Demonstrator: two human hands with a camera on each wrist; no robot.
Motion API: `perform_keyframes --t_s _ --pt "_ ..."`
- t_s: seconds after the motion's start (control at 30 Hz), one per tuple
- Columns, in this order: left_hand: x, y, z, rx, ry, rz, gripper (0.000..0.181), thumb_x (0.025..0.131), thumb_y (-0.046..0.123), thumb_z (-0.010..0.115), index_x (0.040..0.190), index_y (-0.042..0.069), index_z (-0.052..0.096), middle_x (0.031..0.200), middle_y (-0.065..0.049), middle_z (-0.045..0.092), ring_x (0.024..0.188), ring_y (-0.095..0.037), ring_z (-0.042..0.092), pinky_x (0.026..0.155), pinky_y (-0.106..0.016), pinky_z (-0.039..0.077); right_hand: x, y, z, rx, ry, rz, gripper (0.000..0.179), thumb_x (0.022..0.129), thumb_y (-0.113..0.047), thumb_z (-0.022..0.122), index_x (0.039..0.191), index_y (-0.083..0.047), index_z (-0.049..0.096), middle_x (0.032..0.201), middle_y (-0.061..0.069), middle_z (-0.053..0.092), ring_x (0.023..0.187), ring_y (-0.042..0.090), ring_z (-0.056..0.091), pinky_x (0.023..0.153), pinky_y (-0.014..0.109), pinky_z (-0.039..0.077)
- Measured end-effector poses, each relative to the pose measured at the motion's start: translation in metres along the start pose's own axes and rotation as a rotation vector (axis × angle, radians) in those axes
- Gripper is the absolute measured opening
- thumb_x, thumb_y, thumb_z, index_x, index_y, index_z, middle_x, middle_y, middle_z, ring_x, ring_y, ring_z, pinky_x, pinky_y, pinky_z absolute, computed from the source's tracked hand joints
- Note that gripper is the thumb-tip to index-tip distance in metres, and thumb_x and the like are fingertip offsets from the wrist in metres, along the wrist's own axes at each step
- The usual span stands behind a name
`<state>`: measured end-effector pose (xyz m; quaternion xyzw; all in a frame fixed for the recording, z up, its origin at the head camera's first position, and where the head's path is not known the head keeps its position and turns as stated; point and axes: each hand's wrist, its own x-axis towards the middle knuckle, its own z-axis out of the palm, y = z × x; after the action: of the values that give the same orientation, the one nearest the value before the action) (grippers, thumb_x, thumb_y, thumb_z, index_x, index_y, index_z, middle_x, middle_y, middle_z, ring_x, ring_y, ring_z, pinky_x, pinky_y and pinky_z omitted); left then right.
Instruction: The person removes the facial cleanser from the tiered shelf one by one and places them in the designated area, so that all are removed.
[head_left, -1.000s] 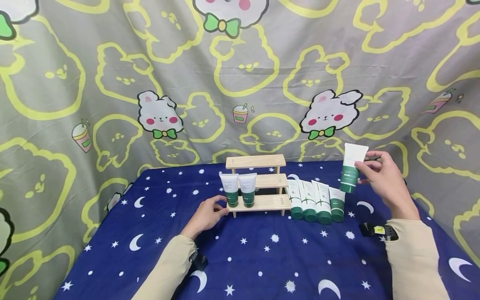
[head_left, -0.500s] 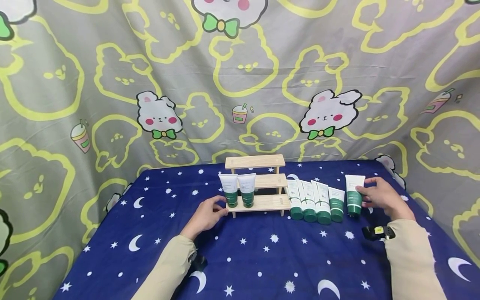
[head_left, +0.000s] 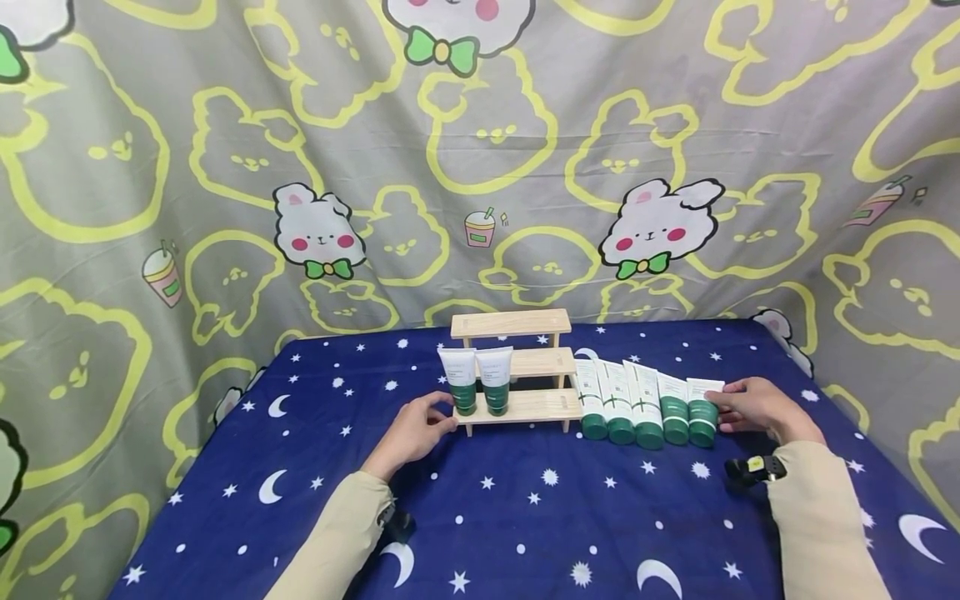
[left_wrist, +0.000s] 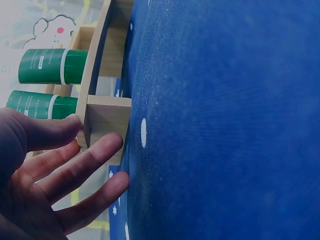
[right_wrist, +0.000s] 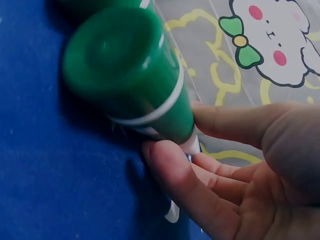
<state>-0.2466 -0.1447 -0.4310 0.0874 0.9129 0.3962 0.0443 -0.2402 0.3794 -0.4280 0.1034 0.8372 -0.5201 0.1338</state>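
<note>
At the right end of the row, my right hand (head_left: 753, 408) pinches a white and green squeeze tube (head_left: 703, 412) between thumb and fingers. In the right wrist view its green cap (right_wrist: 115, 55) points toward the camera, close over the blue cloth. Several similar tubes (head_left: 643, 400) lie side by side to its left, caps toward me. My left hand (head_left: 411, 429) holds the left end of a three-step wooden stand (head_left: 540, 406), thumb at the board's edge in the left wrist view. Two tubes, a left one (head_left: 461, 379) and a right one (head_left: 495, 379), stand cap-down on the lowest step.
A dark blue cloth (head_left: 525, 517) with white moons and stars covers the table. Behind it hangs a grey curtain (head_left: 525, 192) with yellow outlines and rabbit figures. The leftmost lying tube (head_left: 590, 398) sits right beside the stand's right end.
My right hand has lowered the tube from above the table to the right end of the lying row. The left hand has stayed at the stand.
</note>
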Motion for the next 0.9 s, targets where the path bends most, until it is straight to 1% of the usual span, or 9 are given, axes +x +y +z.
perform_keyframes --t_s 0.17,0.3,0.37,0.47,0.57,0.67,0.77,0.83,0.9 --pt "0.000 -0.002 0.001 0.008 0.000 -0.005 0.029 0.097 0.011 0.070 0.125 0.007 0.065 0.086 -0.003 0.077 0.077 -0.014 0.068 0.069 -0.030 0.050 -0.002 -0.001 0.001 -0.047 -0.006 0.018 0.058 0.104 -0.022 0.057 0.130 0.025 0.037 0.086 0.002 0.063 0.070 0.009 0.068 0.068 0.029 0.060" --pt "0.000 -0.002 0.001 0.004 0.003 -0.003 0.029 0.096 0.011 0.071 0.124 0.007 0.065 0.086 -0.003 0.077 0.077 -0.014 0.068 0.069 -0.030 0.049 -0.003 -0.002 0.001 -0.073 0.009 0.023 0.057 0.104 -0.025 0.057 0.128 0.025 0.043 0.087 0.004 0.062 0.071 0.009 0.068 0.068 0.030 0.060" --pt "0.000 -0.001 0.000 0.001 0.001 -0.004 0.029 0.097 0.011 0.070 0.124 0.007 0.065 0.086 -0.003 0.077 0.077 -0.015 0.068 0.069 -0.030 0.049 -0.005 -0.003 -0.001 -0.114 0.031 0.027 0.060 0.104 -0.029 0.056 0.128 0.024 0.045 0.089 0.008 0.063 0.073 0.011 0.068 0.070 0.032 0.060" --pt "0.001 0.000 0.000 0.002 -0.007 -0.001 0.029 0.097 0.012 0.070 0.125 0.007 0.065 0.087 -0.003 0.077 0.077 -0.015 0.068 0.070 -0.030 0.049 -0.009 -0.008 -0.003 -0.221 0.100 0.012 0.066 0.105 -0.039 0.053 0.129 0.022 0.047 0.091 0.015 0.066 0.076 0.015 0.070 0.072 0.037 0.060" --pt "0.002 -0.001 0.000 0.007 -0.004 0.008 0.030 0.097 0.012 0.070 0.125 0.007 0.065 0.087 -0.003 0.077 0.077 -0.015 0.068 0.070 -0.031 0.050 -0.014 -0.019 -0.003 -0.333 0.201 -0.047 0.070 0.104 -0.048 0.050 0.129 0.018 0.049 0.093 0.021 0.070 0.076 0.021 0.072 0.069 0.038 0.057" --pt "0.002 -0.003 -0.001 0.011 0.009 0.007 0.030 0.096 0.012 0.072 0.124 0.007 0.065 0.085 -0.002 0.077 0.077 -0.014 0.068 0.070 -0.030 0.049 -0.017 -0.032 0.002 -0.396 0.298 -0.142 0.065 0.104 -0.048 0.051 0.128 0.013 0.053 0.094 0.021 0.072 0.076 0.022 0.070 0.066 0.036 0.052" --pt "0.002 -0.005 -0.001 0.011 0.015 0.013 0.030 0.095 0.011 0.072 0.123 0.006 0.066 0.084 -0.002 0.077 0.077 -0.013 0.069 0.070 -0.030 0.050 -0.022 -0.044 0.006 -0.405 0.386 -0.216 0.060 0.104 -0.047 0.052 0.127 0.009 0.054 0.093 0.017 0.072 0.073 0.019 0.065 0.065 0.034 0.046" --pt "0.002 -0.004 -0.001 0.000 0.013 0.012 0.030 0.095 0.012 0.072 0.123 0.006 0.066 0.085 -0.003 0.077 0.077 -0.014 0.069 0.070 -0.030 0.050 -0.025 -0.052 0.008 -0.388 0.431 -0.268 0.059 0.104 -0.047 0.052 0.127 0.007 0.056 0.094 0.016 0.072 0.072 0.014 0.063 0.065 0.033 0.047" --pt "0.002 -0.004 -0.001 -0.002 0.011 0.016 0.030 0.095 0.012 0.072 0.123 0.006 0.066 0.085 -0.003 0.077 0.077 -0.014 0.069 0.070 -0.031 0.050 -0.029 -0.060 0.010 -0.349 0.448 -0.308 0.060 0.104 -0.050 0.052 0.129 0.005 0.056 0.099 0.019 0.072 0.072 0.008 0.063 0.065 0.029 0.049"
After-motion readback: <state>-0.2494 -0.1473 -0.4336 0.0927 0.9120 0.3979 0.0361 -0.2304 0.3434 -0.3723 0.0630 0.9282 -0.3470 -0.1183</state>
